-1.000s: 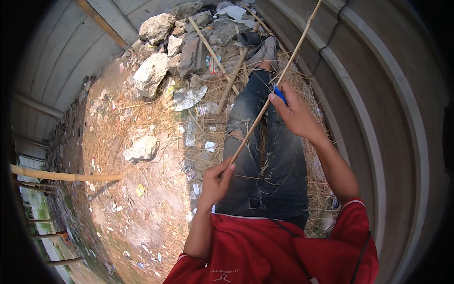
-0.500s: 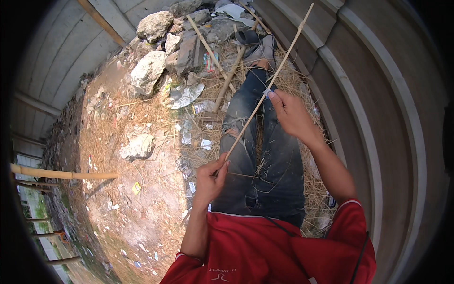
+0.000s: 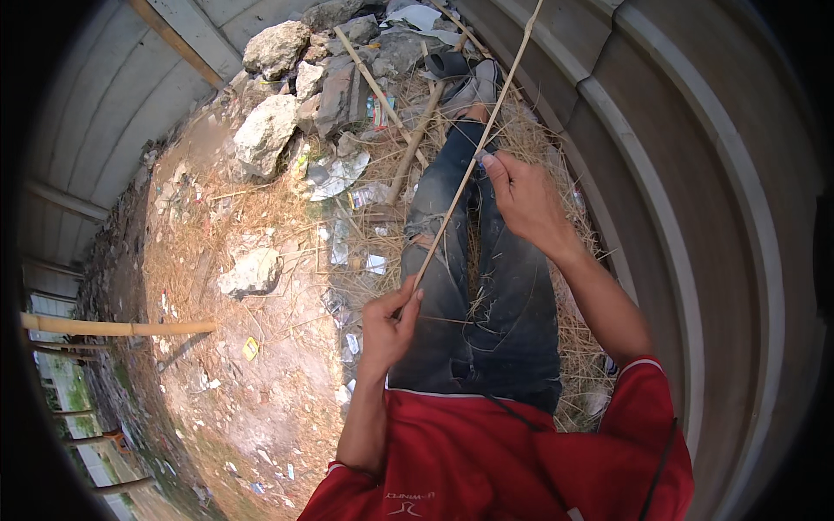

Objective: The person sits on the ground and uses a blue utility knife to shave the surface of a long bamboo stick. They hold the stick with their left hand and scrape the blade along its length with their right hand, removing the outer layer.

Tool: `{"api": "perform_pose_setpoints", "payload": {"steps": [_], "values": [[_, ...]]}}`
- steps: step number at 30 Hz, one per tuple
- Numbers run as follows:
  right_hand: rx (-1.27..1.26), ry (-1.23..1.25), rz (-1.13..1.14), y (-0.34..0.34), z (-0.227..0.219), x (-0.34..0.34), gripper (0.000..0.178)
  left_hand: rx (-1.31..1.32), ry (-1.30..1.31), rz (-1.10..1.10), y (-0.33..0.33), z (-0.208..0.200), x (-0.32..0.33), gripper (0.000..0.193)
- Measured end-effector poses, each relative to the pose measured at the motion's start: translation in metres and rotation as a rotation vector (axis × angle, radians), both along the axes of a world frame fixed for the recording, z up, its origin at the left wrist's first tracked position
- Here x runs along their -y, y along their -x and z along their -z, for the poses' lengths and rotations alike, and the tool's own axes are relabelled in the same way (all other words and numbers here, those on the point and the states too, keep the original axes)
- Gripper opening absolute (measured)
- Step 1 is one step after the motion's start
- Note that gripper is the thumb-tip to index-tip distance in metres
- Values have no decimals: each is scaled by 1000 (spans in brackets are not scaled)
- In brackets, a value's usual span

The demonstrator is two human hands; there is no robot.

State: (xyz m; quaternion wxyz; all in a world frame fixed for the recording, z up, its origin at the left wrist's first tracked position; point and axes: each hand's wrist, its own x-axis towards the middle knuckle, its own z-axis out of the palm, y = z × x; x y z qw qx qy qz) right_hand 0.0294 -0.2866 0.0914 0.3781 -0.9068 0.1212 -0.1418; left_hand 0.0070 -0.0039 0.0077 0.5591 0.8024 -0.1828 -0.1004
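A long thin bamboo stick [image 3: 456, 201] slants over my outstretched legs, its far tip at the upper edge of the view. My left hand [image 3: 388, 328] pinches its near end between thumb and fingers, above my left thigh. Higher up along the stick, my right hand [image 3: 530, 204] is closed, its thumb pressed beside a small bluish-white piece [image 3: 484, 157] that touches the stick. Most of that piece is hidden by the thumb, so its kind cannot be made out. Dark worn trousers [image 3: 512, 295] lie beneath both hands.
Close on my right curves a corrugated wall [image 3: 678, 174]. Pale rocks [image 3: 265, 135] and bamboo poles [image 3: 380, 94] lie ahead, near a dark sandal [image 3: 447, 64]. Straw and litter cover the ground around my legs. A bamboo pole [image 3: 122, 326] juts in from the left.
My right hand has moved slightly away from me along the stick with the small piece. The stick's far end has shifted left and up. My left hand keeps its pinch.
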Motion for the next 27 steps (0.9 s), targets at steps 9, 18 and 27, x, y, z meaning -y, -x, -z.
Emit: {"api": "perform_pose_setpoints", "payload": {"steps": [9, 18, 27], "values": [[2, -19, -30, -1, 7, -5, 41, -86, 45, 12, -2, 6, 3, 30], [37, 83, -114, 1, 22, -31, 41, -206, 88, -22, -13, -8, 11, 36], [4, 129, -181, 9, 36, -47, 43, -283, 112, -60, -13, -14, 16, 35]]}}
